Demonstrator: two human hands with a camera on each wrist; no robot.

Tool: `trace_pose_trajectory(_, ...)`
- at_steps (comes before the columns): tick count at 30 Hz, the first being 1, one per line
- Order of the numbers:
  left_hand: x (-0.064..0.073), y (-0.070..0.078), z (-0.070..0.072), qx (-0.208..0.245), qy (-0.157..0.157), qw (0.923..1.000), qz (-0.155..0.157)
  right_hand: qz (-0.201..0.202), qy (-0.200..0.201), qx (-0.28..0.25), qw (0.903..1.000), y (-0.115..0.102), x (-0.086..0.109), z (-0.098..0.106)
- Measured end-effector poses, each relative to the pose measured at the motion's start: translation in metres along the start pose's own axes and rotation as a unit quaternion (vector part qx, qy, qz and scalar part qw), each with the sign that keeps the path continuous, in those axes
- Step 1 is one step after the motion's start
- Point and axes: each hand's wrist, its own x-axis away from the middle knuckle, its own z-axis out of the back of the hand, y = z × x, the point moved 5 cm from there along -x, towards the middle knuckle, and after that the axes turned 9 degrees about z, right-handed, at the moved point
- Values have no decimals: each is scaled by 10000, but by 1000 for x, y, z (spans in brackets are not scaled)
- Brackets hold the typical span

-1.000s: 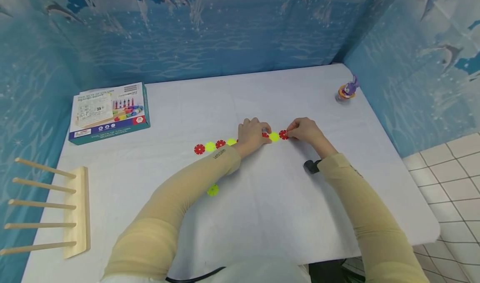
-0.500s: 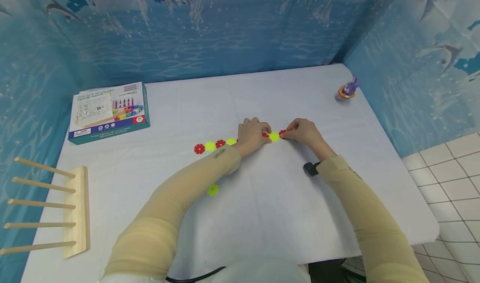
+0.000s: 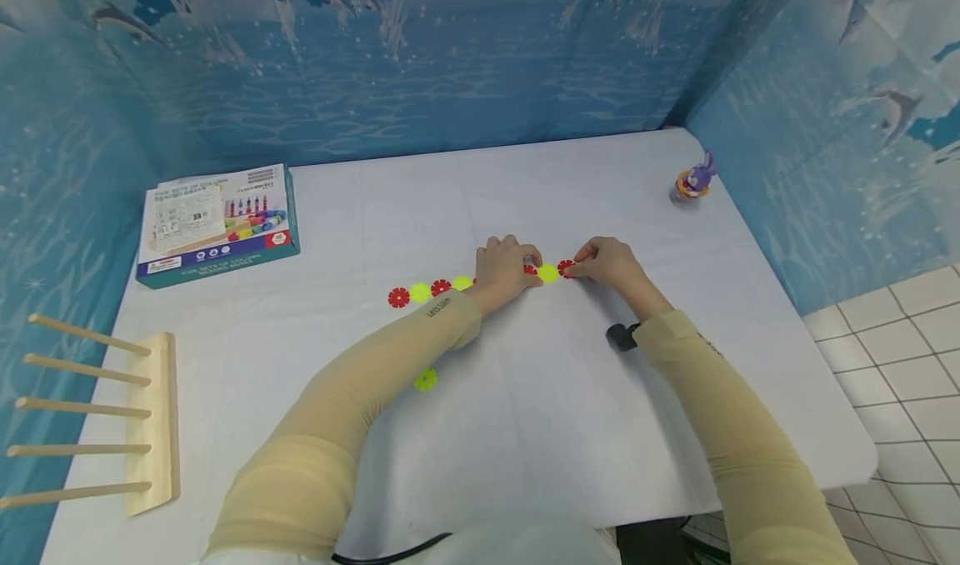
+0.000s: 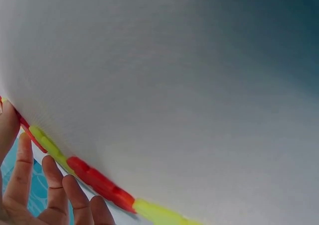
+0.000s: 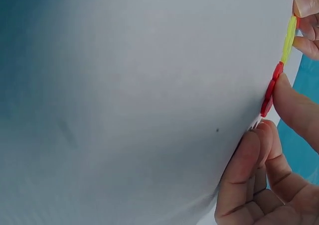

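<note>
Red and yellow-green notched plastic discs form a row on the white table, with a red disc (image 3: 399, 297) at its left end. My left hand (image 3: 501, 273) lies over the row's middle, its thumb and a finger pinching a red disc (image 3: 530, 270). To the right of that comes a yellow-green disc (image 3: 548, 273). At the right end my right hand (image 3: 611, 263) pinches the last red disc (image 3: 564, 267). In the right wrist view this red disc (image 5: 270, 93) meets the yellow-green one edge to edge. The left hand hides several discs in the head view.
A loose yellow-green disc (image 3: 425, 379) lies beside the left forearm. A wooden peg rack (image 3: 153, 423) stands at left, below a toy box (image 3: 217, 223). One small purple figure (image 3: 696, 180) is at the back right. Patterned blue curtains border the table's back and sides.
My right hand has shifted very slightly left, its thumb and finger now covering more of the end red disc. The left hand keeps its place on the row.
</note>
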Motion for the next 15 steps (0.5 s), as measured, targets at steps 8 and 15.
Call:
trace_pose_trajectory(8, 0, 1, 0, -61, -32, 10000, 39, 692, -338, -10, 9970, -4, -1, -4)
trace_pose_trajectory(15, -1, 2, 0, -139, 13, 9999, 51, 926, -420, 211, 9946, -6, -3, -5)
